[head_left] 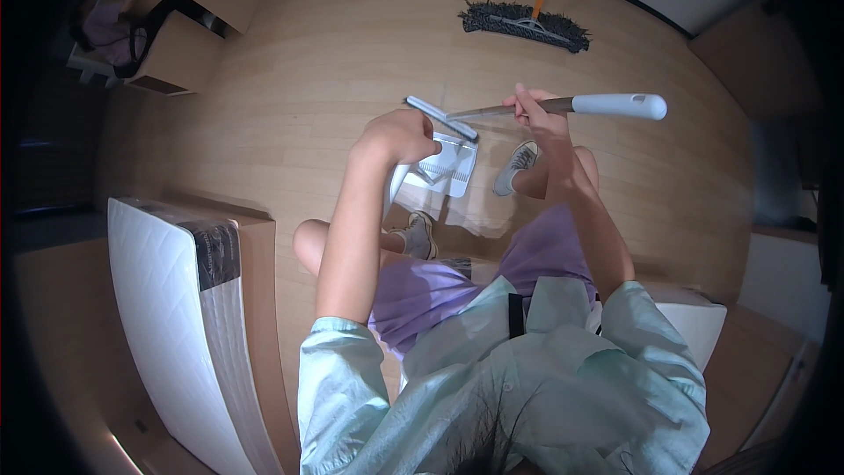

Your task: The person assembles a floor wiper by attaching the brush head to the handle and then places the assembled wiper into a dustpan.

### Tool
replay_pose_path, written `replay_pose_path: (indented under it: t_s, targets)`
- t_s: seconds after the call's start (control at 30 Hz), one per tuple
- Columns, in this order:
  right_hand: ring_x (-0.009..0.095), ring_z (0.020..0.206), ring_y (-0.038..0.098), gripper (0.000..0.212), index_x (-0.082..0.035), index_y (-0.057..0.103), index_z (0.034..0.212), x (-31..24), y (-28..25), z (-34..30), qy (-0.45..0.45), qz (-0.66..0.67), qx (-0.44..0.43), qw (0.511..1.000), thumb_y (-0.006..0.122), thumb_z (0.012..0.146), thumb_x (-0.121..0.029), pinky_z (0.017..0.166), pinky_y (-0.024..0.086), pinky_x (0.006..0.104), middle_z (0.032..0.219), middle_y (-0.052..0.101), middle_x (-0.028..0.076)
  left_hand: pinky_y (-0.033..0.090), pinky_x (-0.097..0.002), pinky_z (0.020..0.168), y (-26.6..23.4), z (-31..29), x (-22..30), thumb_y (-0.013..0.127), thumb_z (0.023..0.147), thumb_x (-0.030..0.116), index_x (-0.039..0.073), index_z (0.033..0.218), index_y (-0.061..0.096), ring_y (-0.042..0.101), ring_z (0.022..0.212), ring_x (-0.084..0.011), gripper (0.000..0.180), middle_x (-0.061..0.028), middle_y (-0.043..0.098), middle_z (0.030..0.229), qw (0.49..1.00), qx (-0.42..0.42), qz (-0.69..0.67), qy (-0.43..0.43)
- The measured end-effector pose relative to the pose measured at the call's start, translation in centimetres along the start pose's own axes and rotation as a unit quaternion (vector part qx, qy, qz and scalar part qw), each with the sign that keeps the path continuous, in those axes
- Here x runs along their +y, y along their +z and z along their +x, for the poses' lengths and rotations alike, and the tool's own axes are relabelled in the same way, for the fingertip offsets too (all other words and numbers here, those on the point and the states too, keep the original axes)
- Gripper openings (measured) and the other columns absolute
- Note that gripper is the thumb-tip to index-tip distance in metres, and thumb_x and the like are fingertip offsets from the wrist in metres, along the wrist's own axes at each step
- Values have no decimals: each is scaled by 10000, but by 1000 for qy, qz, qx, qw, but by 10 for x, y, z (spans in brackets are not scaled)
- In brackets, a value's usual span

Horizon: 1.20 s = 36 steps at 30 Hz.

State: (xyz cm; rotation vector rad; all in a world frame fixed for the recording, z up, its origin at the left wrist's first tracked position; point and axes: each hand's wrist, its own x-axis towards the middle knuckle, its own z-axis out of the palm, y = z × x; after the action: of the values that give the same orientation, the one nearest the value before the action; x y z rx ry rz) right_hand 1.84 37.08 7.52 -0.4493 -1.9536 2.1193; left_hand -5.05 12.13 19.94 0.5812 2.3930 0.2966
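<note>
My right hand (542,114) grips the long handle of a broom (620,106), with a grey-white grip end pointing right. Its narrow head reaches left, bristles down by the far edge of a white dustpan (455,163) on the wooden floor. My left hand (397,137) is closed around the dustpan's pale handle, part of which shows below my fingers. The dustpan has a row of comb-like teeth across it. Whether any dirt lies inside is too small to tell.
A dark mop (526,26) with an orange pole rests on the floor near the far wall. At left stand a wrapped white mattress (167,317) on a wooden bed frame and an open wooden cabinet (180,48). My shoes (517,167) flank the dustpan.
</note>
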Motion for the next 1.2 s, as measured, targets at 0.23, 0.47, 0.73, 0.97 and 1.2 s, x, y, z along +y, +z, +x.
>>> replay_pose_path:
  t_s: [0.23, 0.47, 0.73, 0.97, 1.2]
  targets:
    - [90, 644, 559, 290, -19, 684, 789, 72, 25, -24, -187, -165, 15, 968, 649, 986, -229, 600, 445, 261, 666, 653, 37, 537, -381, 907, -2, 0, 2, 721, 769, 344, 98, 1050, 761, 698, 1007, -314, 375, -147, 740, 1057, 1000, -15, 7, -11]
    - [106, 635, 595, 298, -18, 664, 762, 91, 19, -65, -56, -231, -67, 969, 667, 969, -232, 570, 471, 294, 658, 644, 54, 535, -381, 870, 1, -3, 1, 681, 776, 260, 84, 994, 766, 701, 943, -310, 293, -172, 736, 965, 1000, -2, 0, 0]
    - [111, 742, 635, 389, -59, 625, 702, -57, 5, -47, 75, -36, -31, 996, 638, 992, -319, 653, 478, 243, 739, 680, 49, 532, -378, 850, 1, 2, -5, 669, 784, 206, 53, 984, 760, 701, 922, -298, 268, -166, 738, 935, 1000, -2, -14, 16]
    - [82, 698, 579, 359, -22, 674, 781, -34, 29, -16, -41, -86, -46, 994, 650, 989, -313, 631, 449, 237, 730, 663, 43, 531, -366, 829, 8, 10, -11, 670, 774, 170, 50, 967, 757, 699, 886, -269, 244, -147, 741, 900, 998, -8, -58, 12]
    - [77, 664, 543, 236, 15, 676, 845, 121, 24, 26, -199, -95, -7, 975, 659, 977, -180, 586, 438, 261, 725, 634, 25, 533, -366, 851, 13, 21, 1, 686, 773, 193, 71, 987, 746, 697, 938, -281, 254, -139, 739, 963, 998, -16, -40, 39]
